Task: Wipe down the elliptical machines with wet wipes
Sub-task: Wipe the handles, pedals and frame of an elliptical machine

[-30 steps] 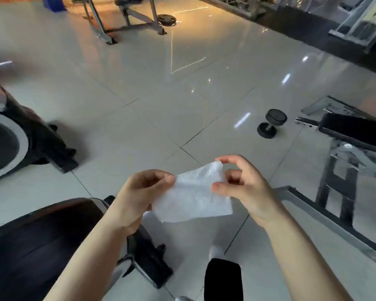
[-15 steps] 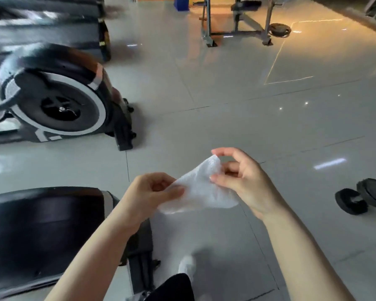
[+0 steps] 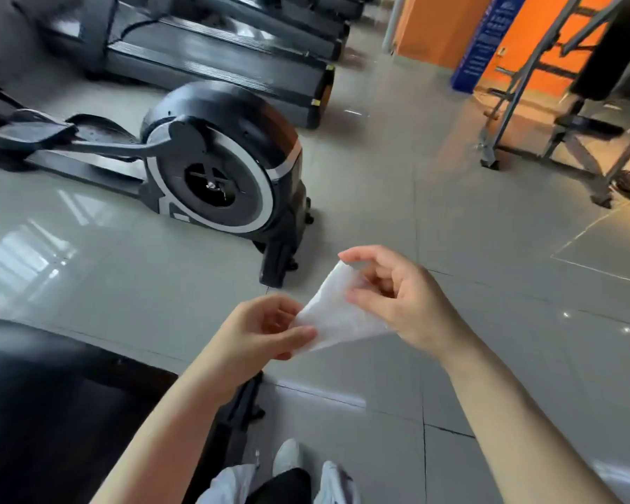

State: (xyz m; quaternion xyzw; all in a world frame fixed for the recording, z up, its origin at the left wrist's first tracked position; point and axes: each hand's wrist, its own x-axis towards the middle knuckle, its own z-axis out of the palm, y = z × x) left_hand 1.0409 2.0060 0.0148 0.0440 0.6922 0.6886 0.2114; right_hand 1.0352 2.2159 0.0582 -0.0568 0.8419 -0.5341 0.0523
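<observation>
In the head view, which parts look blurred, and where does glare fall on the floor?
Head view: the treadmills at the top left are smeared by motion blur; the wet wipe and both hands, left hand and right hand, look fairly sharp; pale window glare lies on the glossy tiled floor at the left; the wide lens bends straight lines near the edges.

Left hand at 7 o'clock, thumb and fingers pinching the wet wipe, right hand at 4 o'clock, fingers curled, pinching its upper corner, both forearms bare
</observation>
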